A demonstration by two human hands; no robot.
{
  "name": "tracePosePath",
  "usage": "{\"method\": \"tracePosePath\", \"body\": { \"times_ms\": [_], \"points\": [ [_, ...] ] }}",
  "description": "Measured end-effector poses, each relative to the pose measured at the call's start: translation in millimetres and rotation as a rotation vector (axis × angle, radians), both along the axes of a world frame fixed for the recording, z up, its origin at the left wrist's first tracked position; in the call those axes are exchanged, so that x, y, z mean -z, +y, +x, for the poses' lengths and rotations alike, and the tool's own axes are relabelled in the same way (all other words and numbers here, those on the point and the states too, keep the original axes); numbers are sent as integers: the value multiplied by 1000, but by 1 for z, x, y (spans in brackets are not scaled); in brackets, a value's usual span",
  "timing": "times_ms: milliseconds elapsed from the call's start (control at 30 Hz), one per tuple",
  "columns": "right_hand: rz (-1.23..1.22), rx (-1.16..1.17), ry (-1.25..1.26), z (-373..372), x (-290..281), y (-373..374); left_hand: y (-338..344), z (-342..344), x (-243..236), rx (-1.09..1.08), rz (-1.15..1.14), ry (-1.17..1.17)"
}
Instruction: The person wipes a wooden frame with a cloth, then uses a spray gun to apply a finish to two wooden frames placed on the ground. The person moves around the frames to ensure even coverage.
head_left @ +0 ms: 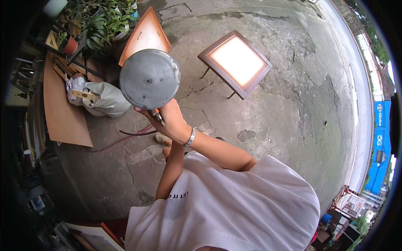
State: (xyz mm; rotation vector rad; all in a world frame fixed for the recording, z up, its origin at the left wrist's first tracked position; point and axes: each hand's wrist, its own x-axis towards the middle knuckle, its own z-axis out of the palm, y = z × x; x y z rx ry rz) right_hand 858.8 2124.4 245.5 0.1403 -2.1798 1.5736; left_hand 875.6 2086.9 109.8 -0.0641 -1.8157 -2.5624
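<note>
My right hand [172, 121], with a metal-banded watch at the wrist, is closed around what looks like a spray gun. The gun's round grey lidded cup [150, 78] hides most of its body. A metal fitting [161, 119] with an orange part sticks out beside my palm. My left forearm [171, 171] rises to the right wrist; the left hand is hidden behind the right one, so its fingers do not show. Beyond the cup stands an orange-brown panel [144, 35] with a pale middle. To the right, a brown-framed square panel [236, 62] with a white centre rests on thin legs.
Left of me lie a brown board [63, 108], a stuffed pale sack [109, 98] and wood scraps. Potted plants [100, 25] stand at the far left. A reddish hose [121, 142] crosses the cracked concrete floor [289, 121]. Framed pieces [94, 236] lean at the lower left.
</note>
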Motion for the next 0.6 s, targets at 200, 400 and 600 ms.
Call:
{"method": "tracePosePath", "body": {
  "times_ms": [200,400,600],
  "points": [
    [-77,251,198,106,-25,136,110,107,20,492,-324,162],
    [-55,613,179,261,-25,306,132,216,73,1098,-817,52],
    [73,928,-46,433,-20,440,47,312,176,950,-946,-89]
  ]
}}
